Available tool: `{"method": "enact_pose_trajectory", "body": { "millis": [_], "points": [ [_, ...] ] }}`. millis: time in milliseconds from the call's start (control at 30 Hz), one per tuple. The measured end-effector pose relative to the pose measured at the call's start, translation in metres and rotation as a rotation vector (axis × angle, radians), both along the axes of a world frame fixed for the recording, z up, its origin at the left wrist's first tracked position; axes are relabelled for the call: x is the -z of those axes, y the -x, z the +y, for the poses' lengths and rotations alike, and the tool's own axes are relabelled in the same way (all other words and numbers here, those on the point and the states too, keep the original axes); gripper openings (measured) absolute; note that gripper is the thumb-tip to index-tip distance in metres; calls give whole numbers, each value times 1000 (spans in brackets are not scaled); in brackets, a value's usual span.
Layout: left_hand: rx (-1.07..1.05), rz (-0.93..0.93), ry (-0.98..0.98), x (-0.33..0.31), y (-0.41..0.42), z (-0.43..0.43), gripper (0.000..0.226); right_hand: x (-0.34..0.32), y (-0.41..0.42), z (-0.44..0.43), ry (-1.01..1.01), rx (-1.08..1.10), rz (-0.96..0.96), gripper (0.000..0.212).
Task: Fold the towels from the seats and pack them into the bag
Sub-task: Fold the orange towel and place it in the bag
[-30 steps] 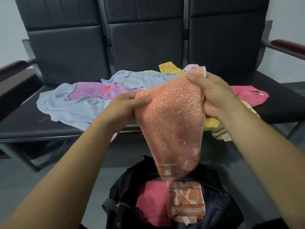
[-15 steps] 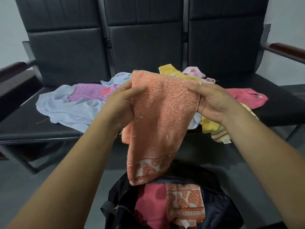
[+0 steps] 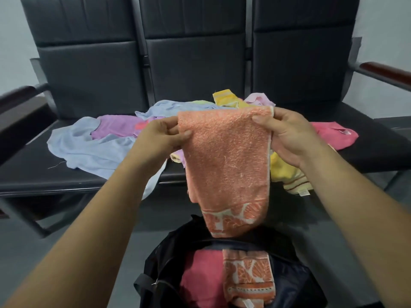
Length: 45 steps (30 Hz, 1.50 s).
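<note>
An orange towel [image 3: 226,161] with a patterned border hangs folded in front of me, above the open dark bag [image 3: 155,283] on the floor. My left hand [image 3: 162,136] pinches its upper left corner. My right hand [image 3: 287,138] grips its upper right corner. Inside the bag lie a folded pink towel [image 3: 202,278] and a folded orange patterned towel [image 3: 246,278]. Loose towels lie on the black seats [image 3: 31,174]: light blue [image 3: 89,150], purple [image 3: 115,127], yellow [image 3: 282,172] and pink [image 3: 331,134].
The row of black seats has high backs and wooden armrests, one at the left [image 3: 20,94] and one at the right [image 3: 387,72]. Grey floor [image 3: 26,263] surrounds the bag. A metal seat frame [image 3: 26,223] runs under the left seat.
The orange towel has been folded shorter and its top edge pulled flat and level between both hands. Its lower end has risen out of the bag's mouth.
</note>
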<state>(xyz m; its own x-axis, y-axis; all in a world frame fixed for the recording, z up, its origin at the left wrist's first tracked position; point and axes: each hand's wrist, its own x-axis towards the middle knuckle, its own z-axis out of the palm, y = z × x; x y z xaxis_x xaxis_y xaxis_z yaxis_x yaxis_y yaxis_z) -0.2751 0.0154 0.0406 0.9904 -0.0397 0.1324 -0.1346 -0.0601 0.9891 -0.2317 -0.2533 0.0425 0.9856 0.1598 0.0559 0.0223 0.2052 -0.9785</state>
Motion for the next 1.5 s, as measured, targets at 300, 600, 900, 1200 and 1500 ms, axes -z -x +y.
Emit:
{"method": "enact_pose_trajectory", "body": {
  "millis": [300,600,900,1200,1500],
  "points": [
    [-188,-56,-3,2,1,-2,27,4,-2,3,-199,34,51,29],
    [-211,-135,-20,4,8,-5,27,2,1,-3,-95,38,-23,16],
    [-178,-182,216,3,10,-9,17,0,9,2,41,126,-211,11],
    [-11,-180,200,3,2,-9,66,-1,15,15,-176,-14,-158,46],
    [177,286,246,24,10,-24,42,4,1,4,-291,121,204,22]
  ]
}}
